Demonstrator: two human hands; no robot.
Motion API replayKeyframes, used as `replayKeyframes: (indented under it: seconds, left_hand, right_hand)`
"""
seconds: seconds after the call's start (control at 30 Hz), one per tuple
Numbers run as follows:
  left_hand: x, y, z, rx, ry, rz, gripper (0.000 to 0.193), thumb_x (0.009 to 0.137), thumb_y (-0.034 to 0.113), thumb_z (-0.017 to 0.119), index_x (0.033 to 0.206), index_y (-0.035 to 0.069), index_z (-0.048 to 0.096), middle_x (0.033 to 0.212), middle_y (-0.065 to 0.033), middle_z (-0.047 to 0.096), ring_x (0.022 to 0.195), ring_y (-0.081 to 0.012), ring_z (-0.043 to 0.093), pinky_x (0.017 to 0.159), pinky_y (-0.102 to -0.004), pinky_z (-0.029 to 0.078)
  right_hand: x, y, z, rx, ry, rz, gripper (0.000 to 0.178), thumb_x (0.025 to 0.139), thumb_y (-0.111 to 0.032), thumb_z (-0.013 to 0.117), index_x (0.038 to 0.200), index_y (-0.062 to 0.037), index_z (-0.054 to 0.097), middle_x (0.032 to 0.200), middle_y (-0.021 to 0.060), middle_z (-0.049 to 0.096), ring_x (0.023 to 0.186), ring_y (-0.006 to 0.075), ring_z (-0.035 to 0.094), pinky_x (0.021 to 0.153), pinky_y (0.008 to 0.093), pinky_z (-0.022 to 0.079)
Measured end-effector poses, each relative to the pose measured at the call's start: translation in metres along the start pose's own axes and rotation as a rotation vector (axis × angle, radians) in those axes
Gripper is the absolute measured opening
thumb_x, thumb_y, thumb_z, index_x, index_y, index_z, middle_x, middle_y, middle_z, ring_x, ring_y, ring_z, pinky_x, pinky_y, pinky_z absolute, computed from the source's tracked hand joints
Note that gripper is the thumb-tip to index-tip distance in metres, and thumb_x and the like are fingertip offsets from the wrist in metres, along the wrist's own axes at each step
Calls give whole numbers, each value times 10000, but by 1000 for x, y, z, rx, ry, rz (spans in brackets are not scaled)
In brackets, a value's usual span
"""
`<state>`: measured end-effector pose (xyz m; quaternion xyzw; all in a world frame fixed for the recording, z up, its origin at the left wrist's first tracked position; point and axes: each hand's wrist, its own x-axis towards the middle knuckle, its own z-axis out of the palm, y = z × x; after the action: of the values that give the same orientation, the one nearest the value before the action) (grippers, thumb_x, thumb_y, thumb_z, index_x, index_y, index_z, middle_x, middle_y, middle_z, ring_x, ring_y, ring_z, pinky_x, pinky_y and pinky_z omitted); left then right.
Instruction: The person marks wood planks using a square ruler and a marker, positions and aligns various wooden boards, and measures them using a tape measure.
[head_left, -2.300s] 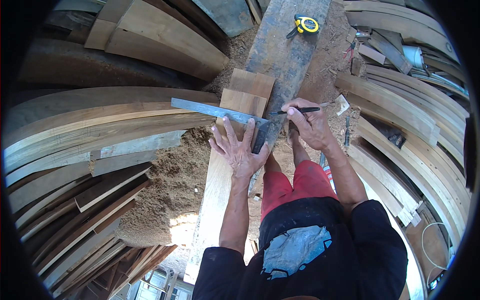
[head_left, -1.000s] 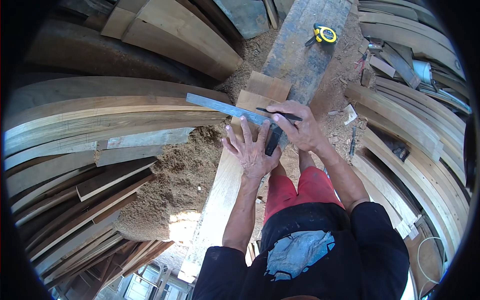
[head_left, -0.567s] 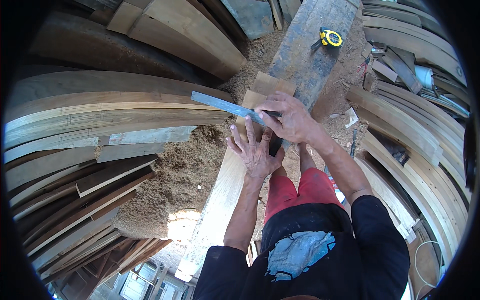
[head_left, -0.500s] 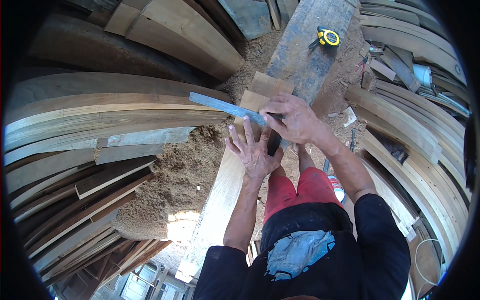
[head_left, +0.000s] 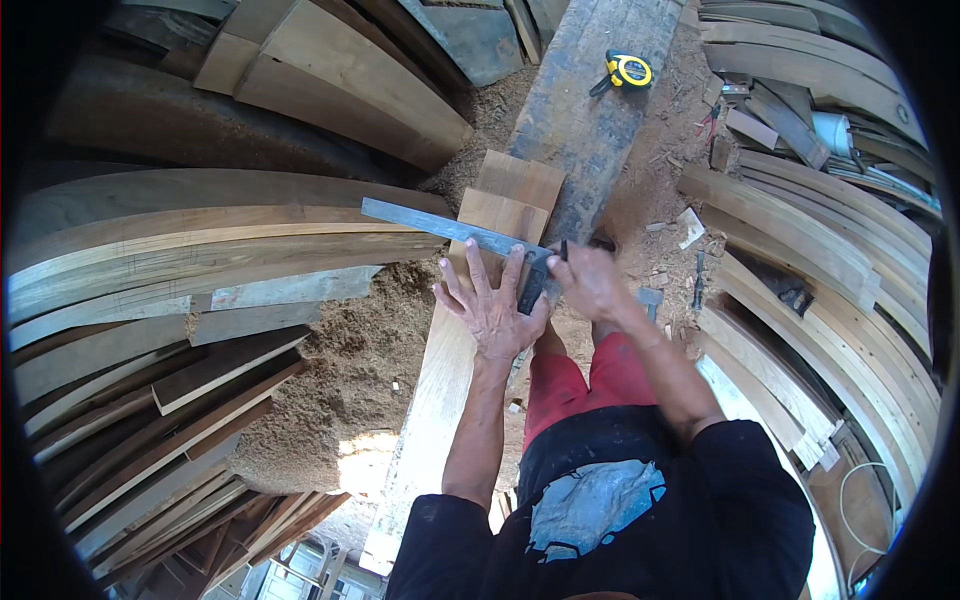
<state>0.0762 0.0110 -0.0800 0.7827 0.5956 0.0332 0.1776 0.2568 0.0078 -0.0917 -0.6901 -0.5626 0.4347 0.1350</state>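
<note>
A try square with a silver metal blade (head_left: 420,219) and a black stock (head_left: 534,286) lies across a short light-brown wood piece (head_left: 500,211). My left hand (head_left: 492,310) has its fingers spread, their tips against the blade, and its thumb and forefinger on either side of the stock. Beside the stock, my right hand (head_left: 592,285) is closed and smeared by motion. A small dark tip shows at its fingers; what it belongs to is too blurred to tell. Another flat wood piece (head_left: 520,176) lies just beyond, partly under the first.
A long pale board (head_left: 437,385) runs beneath my left arm. On the worn plank (head_left: 575,125) ahead sits a yellow-and-black tape measure (head_left: 630,70). Stacked boards (head_left: 230,225) line the left, more timber (head_left: 800,260) the right. Sawdust (head_left: 350,350) covers the ground.
My right hand has moved toward me and off the blade, down beside the stock. My left hand stays spread on the square. The whole view has shifted slightly.
</note>
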Motion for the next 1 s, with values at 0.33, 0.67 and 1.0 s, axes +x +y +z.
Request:
replayKeyframes:
  seconds: [0.33,0.67,1.0]
  left_hand:
    - [-100,-34,-8,199,-227,-317,1260,728,679,754,1658,233,30,1636,-365,-114,1518,-545,-112,1144,-756,-47]
    - [-139,-41,-24,207,-268,-488,1284,654,248,832,1652,219,24,1640,-335,-16,1493,-565,59,1200,-687,82]
    - [-139,-94,-108,-446,-301,-577,571,877,237,708,1399,57,565,1226,-268,687,1169,-414,663,1082,-479,487]
  right_hand:
    - [-13,38,-62,825,500,20,386,1104,-305,418,1054,-16,668,912,54,698,794,87,596,759,284,502]
    - [-37,79,-173,1143,922,-196,143,1040,-235,604,1023,-93,588,777,-20,516,681,69,472,630,261,414]
    - [-27,62,-146,1069,677,-8,273,1062,-383,552,951,-134,549,750,-78,463,648,9,400,585,202,331]
